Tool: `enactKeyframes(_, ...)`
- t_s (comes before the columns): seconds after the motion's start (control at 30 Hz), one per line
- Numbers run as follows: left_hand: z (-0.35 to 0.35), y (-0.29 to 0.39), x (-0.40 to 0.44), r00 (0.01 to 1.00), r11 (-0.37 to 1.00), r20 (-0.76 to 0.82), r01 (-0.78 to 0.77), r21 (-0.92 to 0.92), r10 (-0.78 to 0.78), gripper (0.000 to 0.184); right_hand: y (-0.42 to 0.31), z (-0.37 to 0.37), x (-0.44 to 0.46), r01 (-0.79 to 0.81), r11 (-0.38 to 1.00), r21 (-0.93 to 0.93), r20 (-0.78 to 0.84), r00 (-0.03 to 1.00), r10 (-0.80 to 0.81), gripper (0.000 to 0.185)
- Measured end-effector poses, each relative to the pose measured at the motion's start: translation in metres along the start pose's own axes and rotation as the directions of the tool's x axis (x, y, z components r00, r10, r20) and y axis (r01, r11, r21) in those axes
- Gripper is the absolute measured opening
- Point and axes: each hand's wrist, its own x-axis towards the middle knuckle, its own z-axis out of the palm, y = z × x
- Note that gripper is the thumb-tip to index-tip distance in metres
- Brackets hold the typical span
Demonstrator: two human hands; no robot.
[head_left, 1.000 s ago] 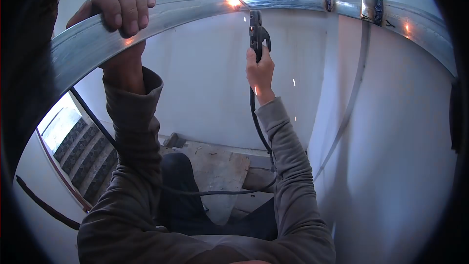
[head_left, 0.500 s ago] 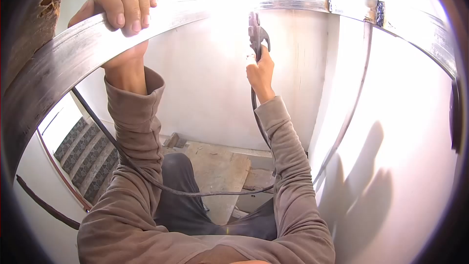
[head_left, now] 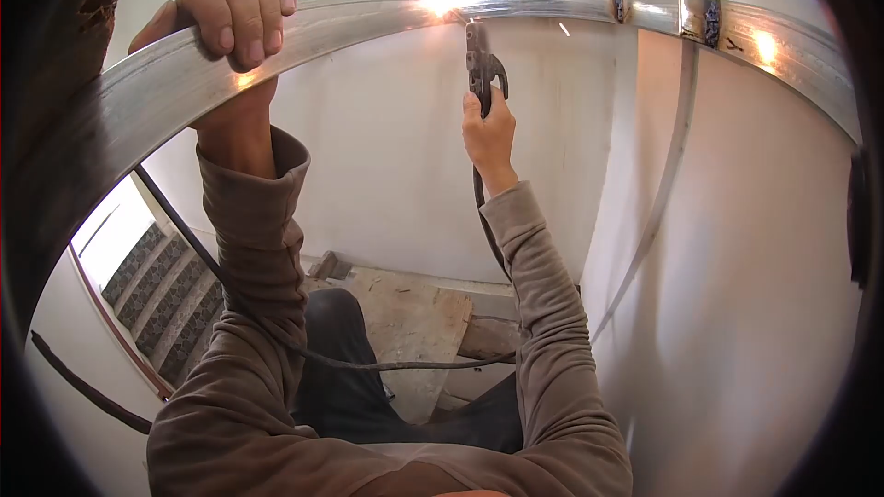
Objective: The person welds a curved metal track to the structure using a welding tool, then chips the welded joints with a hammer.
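Metal rail [head_left: 350, 23] — spanning the upper view, left hand [head_left: 226, 23] clasped over it. Electrode holder [head_left: 477, 69] — gripped in right hand [head_left: 490, 133], just below the rail's bright arc [head_left: 444, 5]. Dark seams [head_left: 712, 23] farther right look finished; the spot at the arc, apparently not.

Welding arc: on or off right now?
On: a bright glare shows on the metal bar, near the tip of the electrode holder in the right hand.
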Motion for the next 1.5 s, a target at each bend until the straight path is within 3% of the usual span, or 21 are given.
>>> enactKeyframes(0.07,0.001,0.000,0.000,1.000,1.000,-0.016,-0.002,0.018,0.003,0.046,0.000,0.000,0.000,0.001,1.000,-0.025,-0.004,1.000,-0.001,0.023)
enactKeyframes(0.17,-0.001,0.001,-0.001,0.999,0.999,-0.039,0.033,-0.013,-0.033,0.046,-0.015,-0.007,0.000,-0.174,0.984,-0.031,0.104,0.979,0.176,0.029)
enactKeyframes(0.27,-0.001,0.008,-0.011,0.972,0.987,-0.235,0.016,0.161,0.023,0.042,-0.014,-0.008,-0.002,-0.138,0.990,-0.010,0.107,0.985,0.138,0.028)
enactKeyframes(0.4,0.009,0.006,0.002,0.994,0.995,-0.108,0.009,0.100,0.002,0.040,-0.014,-0.004,0.001,-0.120,0.993,0.020,0.108,0.987,0.117,0.028)
enactKeyframes(0.5,0.005,0.008,-0.001,0.991,0.997,-0.123,0.067,0.044,-0.061,0.042,-0.012,0.001,0.007,-0.089,0.994,0.068,0.093,0.992,0.083,0.028)
enactKeyframes(0.6,0.003,0.000,0.000,0.999,1.000,-0.039,-0.015,-0.017,0.014,0.048,-0.002,0.009,0.003,-0.003,0.992,0.126,-0.025,1.000,0.006,0.025)
enactKeyframes(0.8,0.003,-0.003,0.000,0.999,1.000,-0.033,-0.018,-0.005,0.017,0.047,-0.001,0.002,0.009,0.054,0.986,0.155,-0.058,0.997,-0.045,0.025)
enactKeyframes(1.03,0.005,0.002,-0.004,0.999,1.000,-0.051,-0.012,-0.015,0.011,0.046,-0.007,-0.001,0.005,-0.147,0.986,0.084,0.040,0.989,0.144,0.028)
enactKeyframes(1.13,0.001,0.002,-0.002,1.000,1.000,-0.018,0.014,-0.016,-0.014,0.043,-0.006,-0.011,0.002,-0.035,0.996,-0.082,-0.022,0.999,0.034,0.024)
enactKeyframes(1.17,-0.004,0.002,0.000,1.000,1.000,0.019,0.015,-0.001,-0.015,0.041,-0.006,-0.024,0.005,-0.061,0.998,-0.035,0.009,0.998,0.062,0.028)
enactKeyframes(1.23,0.002,-0.002,0.001,1.000,1.000,-0.006,0.007,-0.027,-0.007,0.041,-0.020,-0.043,0.016,-0.096,0.974,-0.207,0.026,0.994,0.104,0.031)
enactKeyframes(1.3,-0.009,0.003,-0.003,0.999,0.999,0.011,0.037,-0.022,-0.037,0.045,-0.034,-0.051,0.020,-0.117,0.960,-0.256,0.061,0.989,0.136,0.033)
enactKeyframes(1.37,-0.018,0.008,-0.006,0.998,0.998,0.035,0.056,-0.031,-0.055,0.048,-0.039,-0.051,0.019,-0.094,0.955,-0.280,0.043,0.993,0.111,0.034)
enactKeyframes(1.5,-0.016,-0.002,0.000,0.994,0.998,0.102,0.054,-0.041,-0.049,0.050,-0.031,-0.062,0.020,-0.055,0.993,-0.106,0.001,0.998,0.056,0.032)
